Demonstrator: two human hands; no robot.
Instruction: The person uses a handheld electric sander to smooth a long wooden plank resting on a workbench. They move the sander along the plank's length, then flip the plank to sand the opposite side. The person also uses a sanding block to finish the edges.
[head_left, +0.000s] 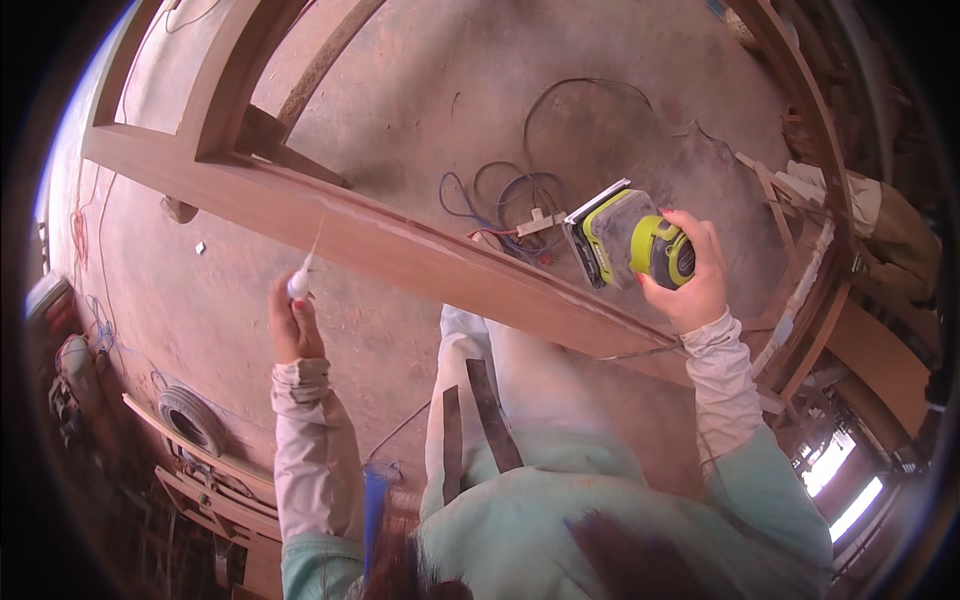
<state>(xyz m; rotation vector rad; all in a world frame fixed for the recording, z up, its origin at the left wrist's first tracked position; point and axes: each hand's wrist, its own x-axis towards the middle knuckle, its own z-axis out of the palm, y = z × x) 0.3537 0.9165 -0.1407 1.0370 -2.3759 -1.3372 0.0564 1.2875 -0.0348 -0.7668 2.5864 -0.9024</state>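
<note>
A long brown wooden beam (430, 262), part of a frame, runs slantwise in front of me from far left to near right. My left hand (297, 328) is closed around a small white bottle (300, 282). The bottle's thin pale nozzle points up at the beam's near face; I cannot tell whether it touches. My right hand (697, 275) grips a green and grey sander (625, 235) by its rounded end. The sander is tilted with its flat pad facing away to the left, raised and apart from the wood.
Beyond the beam, a white power strip (541, 222) and tangled cables (500, 205) lie on the dusty floor. A tyre (192, 420) and planks (215, 460) are at lower left. At right are another wooden frame (808, 285) and a person's trouser leg (900, 240).
</note>
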